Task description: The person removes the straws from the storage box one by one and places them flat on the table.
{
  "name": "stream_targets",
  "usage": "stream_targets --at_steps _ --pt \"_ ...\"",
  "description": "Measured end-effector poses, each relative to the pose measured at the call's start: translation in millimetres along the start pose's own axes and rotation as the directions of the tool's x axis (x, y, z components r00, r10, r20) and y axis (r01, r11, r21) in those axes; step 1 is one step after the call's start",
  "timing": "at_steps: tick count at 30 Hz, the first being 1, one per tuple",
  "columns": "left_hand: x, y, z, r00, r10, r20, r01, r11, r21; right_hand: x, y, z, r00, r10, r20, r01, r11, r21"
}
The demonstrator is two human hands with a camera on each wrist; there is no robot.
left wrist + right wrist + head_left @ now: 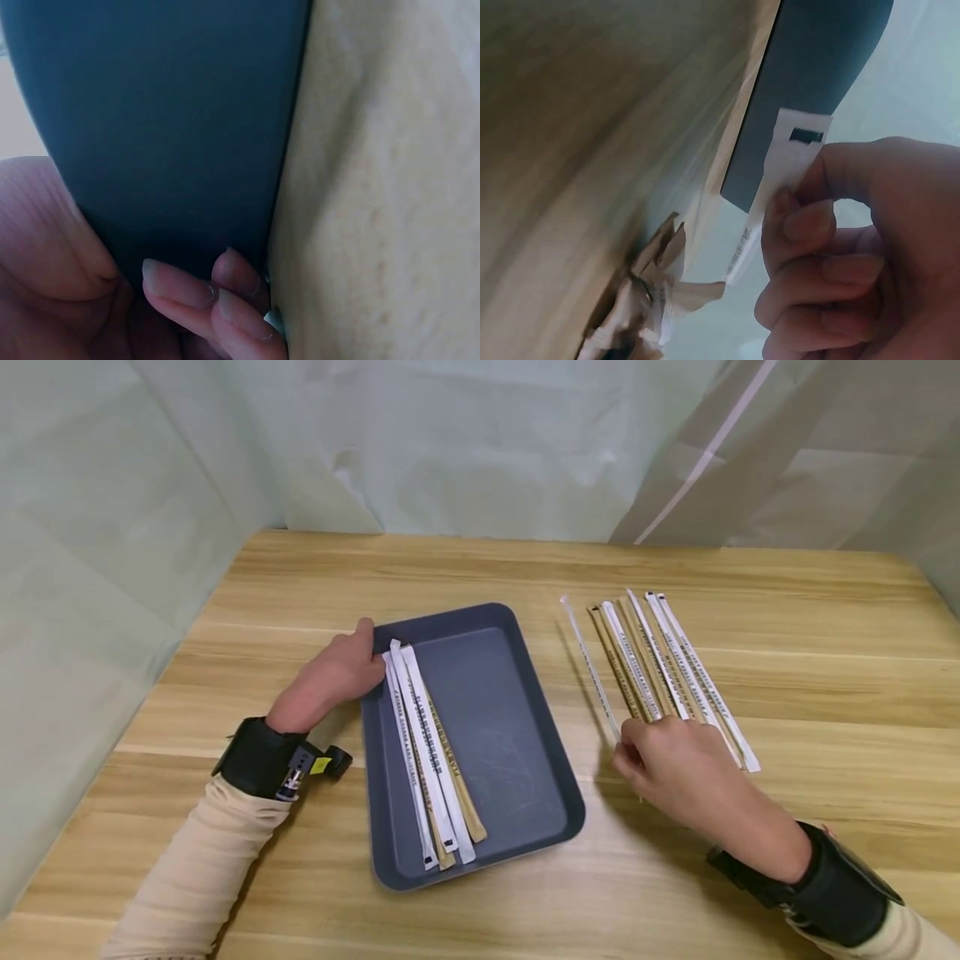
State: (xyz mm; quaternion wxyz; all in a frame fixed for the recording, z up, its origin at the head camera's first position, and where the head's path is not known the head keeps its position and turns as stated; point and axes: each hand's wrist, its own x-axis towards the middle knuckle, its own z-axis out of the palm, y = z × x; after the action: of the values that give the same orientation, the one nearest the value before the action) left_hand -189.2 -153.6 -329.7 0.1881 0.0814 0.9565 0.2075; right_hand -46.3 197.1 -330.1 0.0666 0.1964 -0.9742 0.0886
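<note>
My left hand [337,667] grips the far left corner of a dark grey tray [504,777]. In the left wrist view its fingertips [180,289] press the tray's outer wall, with the thumb side at the rim. Several slim paper-wrapped straws [431,735], white and brown, lie lengthwise in the tray's left half. Right of the tray, my right hand [686,772] pinches the near end of a white paper-wrapped straw [588,664] between thumb and index finger. That straw slants off the table in the right wrist view, its flat end [799,139] poking past the fingers.
Beside the held straw, several more wrapped straws [678,652] lie side by side on the wooden table [847,693], their near ends partly hidden by my right hand. Pale sheeting [480,452] hangs behind the table's far edge and along the left.
</note>
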Motion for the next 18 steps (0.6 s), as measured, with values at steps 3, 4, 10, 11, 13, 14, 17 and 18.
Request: stream_targets --at_steps 3,4,10,11,13,14,17,18 --pt "0.3 1.1 -0.5 1.000 -0.004 -0.001 0.004 1.000 0.006 0 0 0 1.000 0.006 -0.003 -0.006 1.000 -0.011" --pt "0.3 1.4 -0.7 1.000 -0.004 0.000 0.004 1.000 0.007 0 1 1 1.000 0.007 -0.005 -0.008 1.000 -0.015" --pt "0.6 1.2 -0.9 1.000 0.005 -0.013 -0.004 0.999 0.032 0 2 2 0.999 0.004 -0.046 -0.006 0.998 -0.056" --pt "3.4 3.1 1.2 1.000 0.015 -0.011 -0.015 0.999 0.033 -2 3 2 0.999 0.007 -0.053 -0.011 0.998 -0.064" --pt "8.4 7.3 4.7 0.999 0.033 -0.002 -0.033 0.999 0.029 -7 6 2 0.998 0.014 -0.065 -0.019 0.997 -0.080" --pt "10.6 9.2 6.1 0.999 0.046 0.004 -0.046 0.999 0.023 -9 7 2 0.997 0.017 -0.073 -0.023 0.996 -0.087" --pt "13.0 7.7 6.2 0.997 0.077 0.019 -0.077 0.997 0.015 -8 9 3 0.996 0.005 -0.087 -0.012 0.996 -0.088" --pt "11.9 4.9 4.6 0.997 0.074 0.024 -0.075 0.997 0.018 -6 8 4 0.996 -0.004 -0.089 -0.004 0.996 -0.088"
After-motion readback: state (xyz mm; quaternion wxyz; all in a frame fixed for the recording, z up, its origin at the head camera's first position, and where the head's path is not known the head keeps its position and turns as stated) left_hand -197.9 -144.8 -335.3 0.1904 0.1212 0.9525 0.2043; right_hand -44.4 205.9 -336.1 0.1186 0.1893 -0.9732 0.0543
